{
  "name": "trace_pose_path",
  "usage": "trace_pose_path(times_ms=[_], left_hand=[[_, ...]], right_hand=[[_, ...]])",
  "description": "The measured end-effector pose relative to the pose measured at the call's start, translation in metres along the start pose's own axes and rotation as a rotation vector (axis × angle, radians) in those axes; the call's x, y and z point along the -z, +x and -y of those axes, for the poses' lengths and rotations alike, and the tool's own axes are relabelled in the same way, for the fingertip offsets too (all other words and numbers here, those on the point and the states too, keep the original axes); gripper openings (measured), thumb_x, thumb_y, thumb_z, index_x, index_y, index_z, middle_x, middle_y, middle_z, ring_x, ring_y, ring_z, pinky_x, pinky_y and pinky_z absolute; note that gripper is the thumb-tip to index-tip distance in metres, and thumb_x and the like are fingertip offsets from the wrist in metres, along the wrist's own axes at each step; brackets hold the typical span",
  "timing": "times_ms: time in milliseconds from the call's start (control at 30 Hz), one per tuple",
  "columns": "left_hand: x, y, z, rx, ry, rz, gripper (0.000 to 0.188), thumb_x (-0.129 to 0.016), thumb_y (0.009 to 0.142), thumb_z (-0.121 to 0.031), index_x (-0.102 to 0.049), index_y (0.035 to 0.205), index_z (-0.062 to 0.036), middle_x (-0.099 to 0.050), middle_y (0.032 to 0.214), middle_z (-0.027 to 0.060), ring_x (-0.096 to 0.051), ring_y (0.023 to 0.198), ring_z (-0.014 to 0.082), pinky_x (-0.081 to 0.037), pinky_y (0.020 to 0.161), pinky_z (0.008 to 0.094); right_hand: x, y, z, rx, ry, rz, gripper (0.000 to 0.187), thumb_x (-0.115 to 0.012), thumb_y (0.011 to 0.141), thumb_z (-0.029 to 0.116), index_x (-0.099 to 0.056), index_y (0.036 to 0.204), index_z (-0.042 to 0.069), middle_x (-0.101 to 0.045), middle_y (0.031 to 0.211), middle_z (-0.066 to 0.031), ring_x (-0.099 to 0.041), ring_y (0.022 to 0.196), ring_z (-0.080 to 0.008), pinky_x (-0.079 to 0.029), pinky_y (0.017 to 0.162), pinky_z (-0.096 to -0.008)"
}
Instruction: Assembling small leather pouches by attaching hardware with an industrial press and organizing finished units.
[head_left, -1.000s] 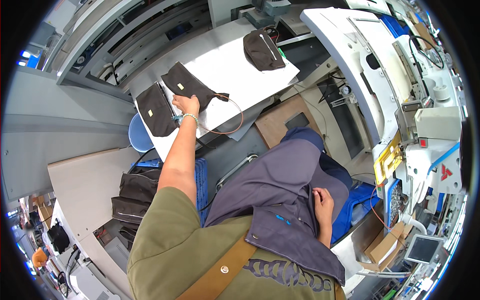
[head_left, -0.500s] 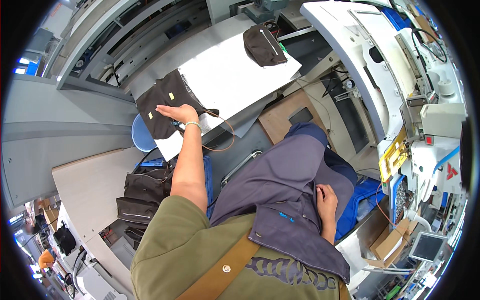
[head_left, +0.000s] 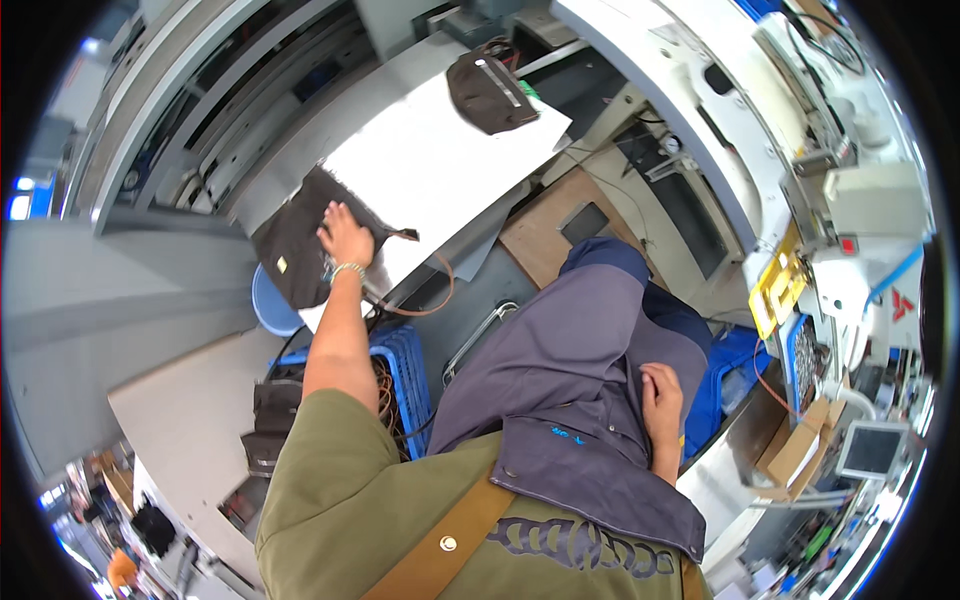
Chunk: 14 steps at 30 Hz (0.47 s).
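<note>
My left hand (head_left: 347,237), a beaded bracelet at its wrist, lies palm down with fingers spread on a dark brown cloth bag (head_left: 295,235). This bag lies flat at the near left end of a white table (head_left: 400,150). A small yellow tab (head_left: 282,265) shows on its cloth. From beside the bag a thin brown cord (head_left: 450,280) loops over the table's edge. My right hand (head_left: 660,400) rests on my lap, fingers loosely extended, with nothing visible in it. Farther along the table sits a second dark bag (head_left: 490,92) with a pale zip.
Below the table edge, a blue plastic crate (head_left: 403,365) holds brown cords. More dark bags (head_left: 272,420) lie beside it, near a pale board (head_left: 180,400). A round blue bin (head_left: 272,305) stands at the table's left end. A large white machine (head_left: 690,110) rises on the right.
My left hand has turned from edge-on to palm down on the bag, and one of two yellow tabs no longer shows. The whole view has shifted slightly. My right hand stays on my lap.
</note>
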<state>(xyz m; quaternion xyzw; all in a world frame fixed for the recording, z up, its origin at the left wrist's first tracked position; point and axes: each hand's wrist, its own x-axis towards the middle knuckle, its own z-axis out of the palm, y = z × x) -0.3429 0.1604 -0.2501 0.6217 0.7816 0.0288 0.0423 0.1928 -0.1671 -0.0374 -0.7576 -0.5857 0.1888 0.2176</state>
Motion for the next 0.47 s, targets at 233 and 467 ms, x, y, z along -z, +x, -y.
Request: trace_pose_path(times_ms=[233, 467], left_hand=[[-0.007, -0.003, 0.035, -0.057, 0.211, -0.172, 0.066, -0.06, 0.094, -0.039, -0.044, 0.153, -0.0138, -0.043, 0.158, 0.0102, -0.041, 0.144, 0.0312, -0.04, 0.112, 0.0542], [0.048, 0.0, -0.008, -0.15, 0.333, -0.383, 0.052, -0.062, 0.085, -0.037, -0.066, 0.135, -0.0214, -0.06, 0.143, 0.0016, -0.058, 0.127, 0.0284, -0.055, 0.09, 0.0562]], right_hand=[[0.032, -0.11, -0.054, -0.346, -0.119, -0.629, 0.018, -0.06, 0.096, 0.004, -0.068, 0.111, 0.001, -0.062, 0.125, -0.0173, -0.058, 0.12, -0.0353, -0.045, 0.105, -0.042], [-0.008, -0.341, -0.121, -1.057, -0.557, -0.649, 0.037, -0.066, 0.093, 0.016, -0.062, 0.127, 0.004, -0.05, 0.144, -0.0207, -0.048, 0.133, -0.039, -0.043, 0.108, -0.0479]])
